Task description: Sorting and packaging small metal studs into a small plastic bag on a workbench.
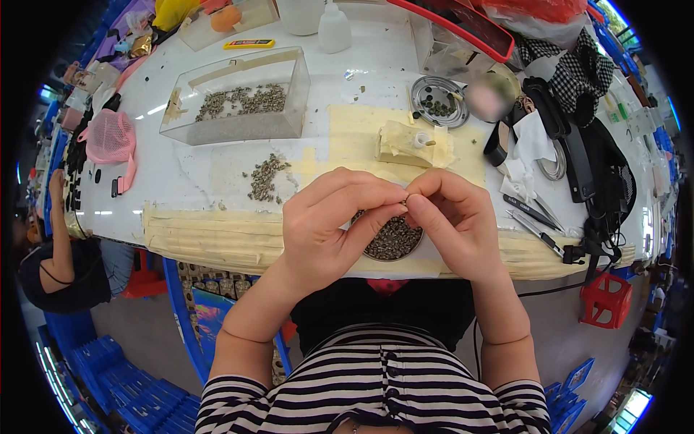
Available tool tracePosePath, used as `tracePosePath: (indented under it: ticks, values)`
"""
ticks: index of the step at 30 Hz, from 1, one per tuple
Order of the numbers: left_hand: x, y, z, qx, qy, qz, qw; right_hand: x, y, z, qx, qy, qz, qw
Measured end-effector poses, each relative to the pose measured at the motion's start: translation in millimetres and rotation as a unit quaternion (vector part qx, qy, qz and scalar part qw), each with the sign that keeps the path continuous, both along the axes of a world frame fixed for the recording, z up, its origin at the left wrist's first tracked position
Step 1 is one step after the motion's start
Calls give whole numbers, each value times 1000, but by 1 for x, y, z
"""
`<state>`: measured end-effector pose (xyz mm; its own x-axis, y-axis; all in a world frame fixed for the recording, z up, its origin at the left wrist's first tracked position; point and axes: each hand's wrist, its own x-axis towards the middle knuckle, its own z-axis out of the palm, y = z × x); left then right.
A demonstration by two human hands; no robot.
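My left hand (325,220) and my right hand (457,224) meet at the fingertips over the table's front edge. Each is closed in a pinch of thumb and forefinger, and a tiny brownish piece (405,202) shows between the tips, too small to name. Directly beneath them sits a round dish of small grey metal parts (394,242), partly hidden by both hands. Just beyond the hands stands a block wrapped in cream tape (397,148) with a short white cylinder (422,139) on top. A loose pile of similar metal parts (267,177) lies to the left.
Farther left is a clear plastic box (293,98) holding more small parts. Round metal dish (457,121) contains dark green pieces. Tweezers (533,210), a craft knife (536,233) and black straps (571,159) lie at right. Another person (61,267) sits at far left.
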<state>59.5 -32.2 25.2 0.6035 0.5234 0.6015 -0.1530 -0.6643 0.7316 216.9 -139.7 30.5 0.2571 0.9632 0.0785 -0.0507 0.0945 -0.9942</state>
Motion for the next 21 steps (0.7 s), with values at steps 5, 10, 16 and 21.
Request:
tracePosePath:
  ticks: [5,10,16,21]
  values:
    - [3,-2,-3,31,-10,35,999,0,1,-2,32,-50,-26,998]
    - [1,-2,-3,36,-8,32,999,0,0,-2,17,-69,-22,997]
    - [-1,0,1,-8,-9,-20,1000,1,0,0,24,2,16,1000]
    - [-3,1,1,-23,6,-40,999,2,0,2,10,-8,32,999]
